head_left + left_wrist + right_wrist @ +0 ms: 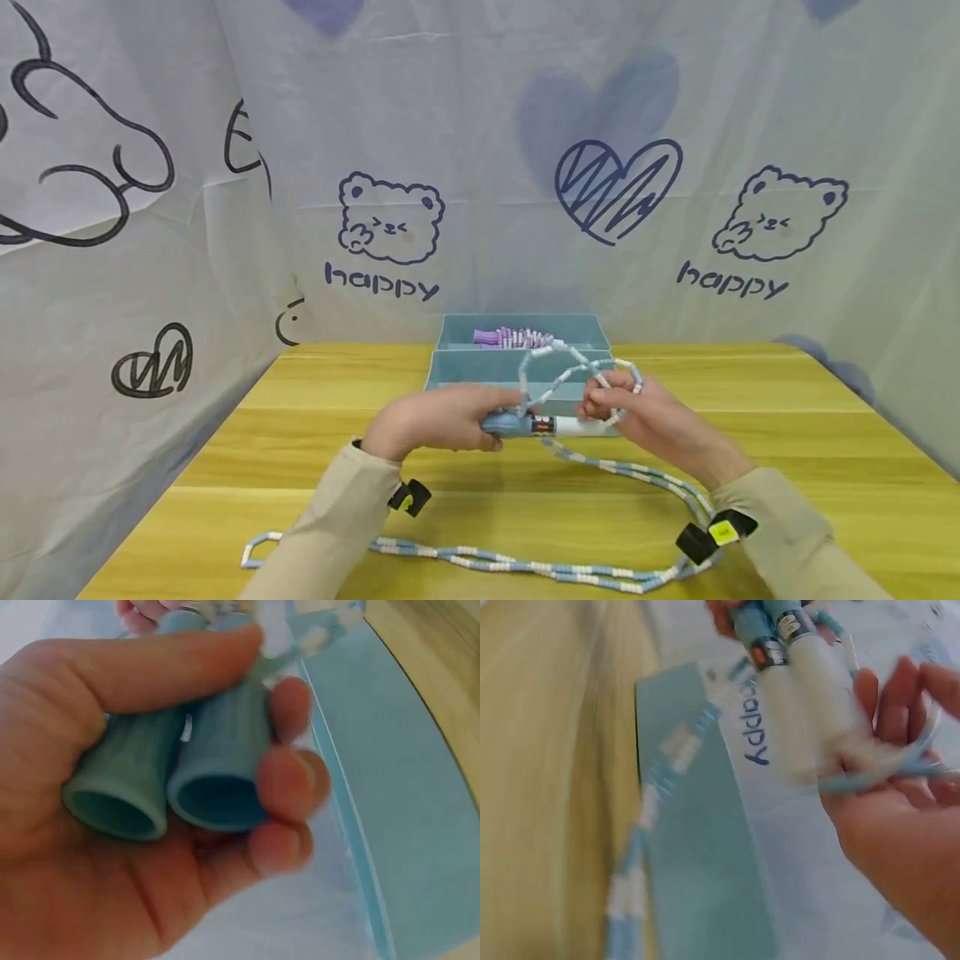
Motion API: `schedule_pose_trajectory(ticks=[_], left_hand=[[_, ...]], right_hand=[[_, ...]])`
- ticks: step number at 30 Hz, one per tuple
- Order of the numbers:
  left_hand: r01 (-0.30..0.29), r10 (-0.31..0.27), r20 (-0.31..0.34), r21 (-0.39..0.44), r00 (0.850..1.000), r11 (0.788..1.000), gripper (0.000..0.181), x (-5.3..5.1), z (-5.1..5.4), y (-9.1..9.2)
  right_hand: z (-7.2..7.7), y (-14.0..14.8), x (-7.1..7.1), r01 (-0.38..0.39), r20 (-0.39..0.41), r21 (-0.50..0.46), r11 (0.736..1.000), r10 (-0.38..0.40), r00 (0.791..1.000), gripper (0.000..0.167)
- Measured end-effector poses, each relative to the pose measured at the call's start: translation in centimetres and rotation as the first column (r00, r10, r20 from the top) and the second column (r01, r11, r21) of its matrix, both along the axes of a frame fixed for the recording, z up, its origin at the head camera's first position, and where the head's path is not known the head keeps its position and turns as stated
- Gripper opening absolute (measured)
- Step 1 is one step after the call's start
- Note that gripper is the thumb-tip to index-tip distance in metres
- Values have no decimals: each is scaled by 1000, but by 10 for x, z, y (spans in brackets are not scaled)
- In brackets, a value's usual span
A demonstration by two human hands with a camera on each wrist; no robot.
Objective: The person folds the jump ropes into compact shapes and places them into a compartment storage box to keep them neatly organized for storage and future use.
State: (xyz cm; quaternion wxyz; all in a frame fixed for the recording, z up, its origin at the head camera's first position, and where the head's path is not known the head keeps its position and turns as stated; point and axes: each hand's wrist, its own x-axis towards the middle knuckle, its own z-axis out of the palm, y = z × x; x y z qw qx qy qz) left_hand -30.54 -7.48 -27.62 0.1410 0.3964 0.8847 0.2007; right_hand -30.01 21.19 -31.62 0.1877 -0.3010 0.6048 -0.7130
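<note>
My left hand (442, 421) grips the two handles (225, 757) of a beaded jump rope side by side, thumb across their blue flared ends. The handles' white ends (577, 427) point right, toward my right hand (645, 412). That hand's curled fingers hold part of the beaded cord (862, 780), blurred in the right wrist view. Blue and white segments form a loop (558, 346) above the handles between both hands. More of the doubled cord (480, 560) curves down across the table, passing behind both forearms, and bends back at the left.
Beyond the hands, a blue two-section box (450, 362) stands at the table's back edge. A purple and white beaded jump rope (517, 338) lies in its rear section. Behind hangs a white curtain (480, 167) printed with bears and hearts. The table (315, 467) has a yellow wood-grain top.
</note>
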Motion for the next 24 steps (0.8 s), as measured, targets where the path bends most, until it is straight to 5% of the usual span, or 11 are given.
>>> schedule_pose_trajectory(ticks=[1,3,7,12,15,18,20,22,24], left_hand=[[-3,2,-42,-29,999,1000,33,1,0,1],[-25,25,-18,-40,1000,999,25,1,-1,2],[-115,111,125,23,986,993,11,-4,-3,-6],[-164,80,337,228,938,960,16,-18,-3,-27],[-210,12,483,357,876,910,24,-25,-5,-36],[-264,-53,587,441,808,858,32,-29,-7,-39],[-286,-84,616,477,783,831,34,-31,-8,-38],[-293,-99,615,503,782,813,34,-31,-8,-36],[-299,-102,611,518,785,801,33,-30,-7,-33]], right_hand=[[4,-1,2,49,-35,49,998,-47,998,16],[14,-4,9,154,-141,179,972,-129,982,13],[35,-13,29,311,-413,371,875,-144,899,11],[46,-24,44,436,-676,463,772,-10,737,17],[35,-29,38,513,-800,435,740,57,597,22],[18,-36,29,594,-892,335,732,44,449,39],[6,-41,25,628,-930,238,741,-14,368,44],[-3,-47,23,631,-938,148,761,-94,334,38],[-10,-52,23,626,-931,110,772,-141,338,26]])
